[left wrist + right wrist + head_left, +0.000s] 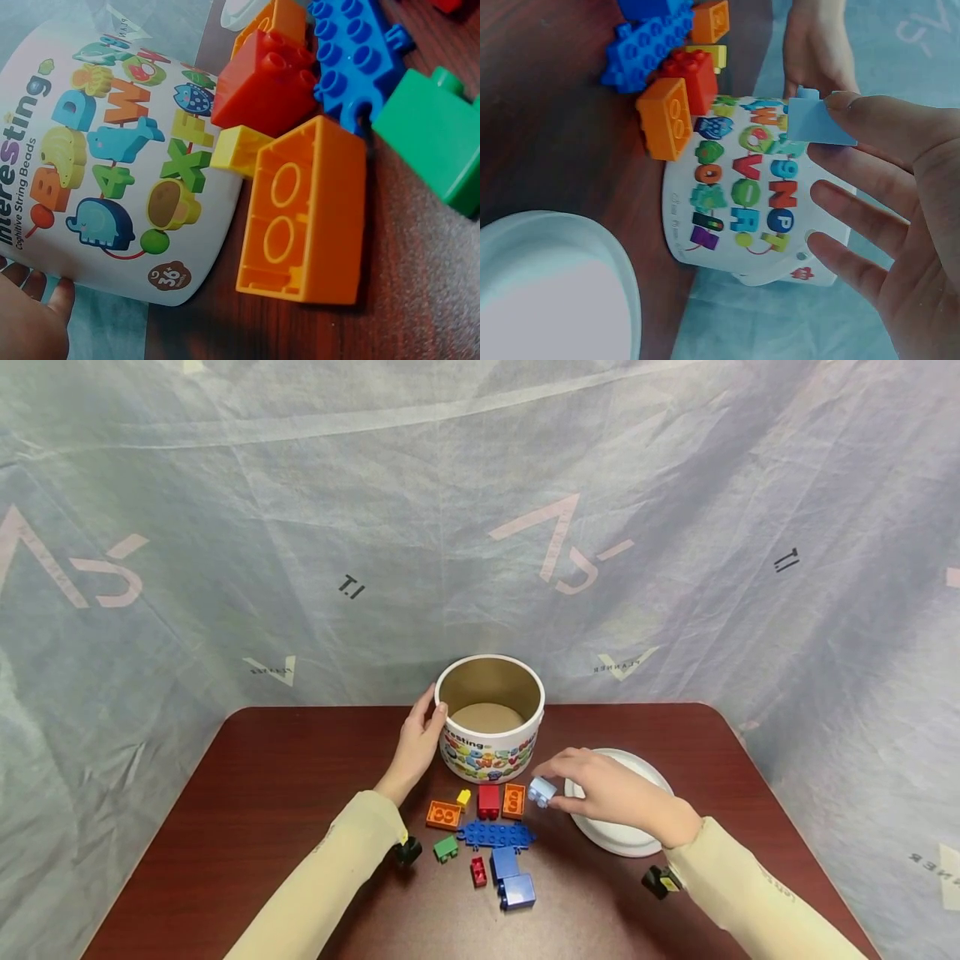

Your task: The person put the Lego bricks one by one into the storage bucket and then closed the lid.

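A round white bucket (pixel 487 760), printed with colourful letters and pictures, stands upright without a lid. Nothing lies on the part of its inside floor that shows. Against its left side rests my left hand (pixel 412 747), with the fingers extended along the wall and the thumb near the rim. My right hand (pixel 603 787) pinches a light blue brick (pixel 814 121) between thumb and index finger, the other fingers spread apart. In the head view the brick is in front of the bucket's right side, lower than the rim.
Several bricks lie before the bucket: orange (pixel 443 815), red (pixel 488 802), yellow (pixel 463 797), green (pixel 446 848) and blue (pixel 517 891), plus a blue studded base (pixel 497 835). Under my right forearm lies a round white lid (pixel 630 843). A grey curtain (pixel 480 527) hangs behind the table (pixel 300 777).
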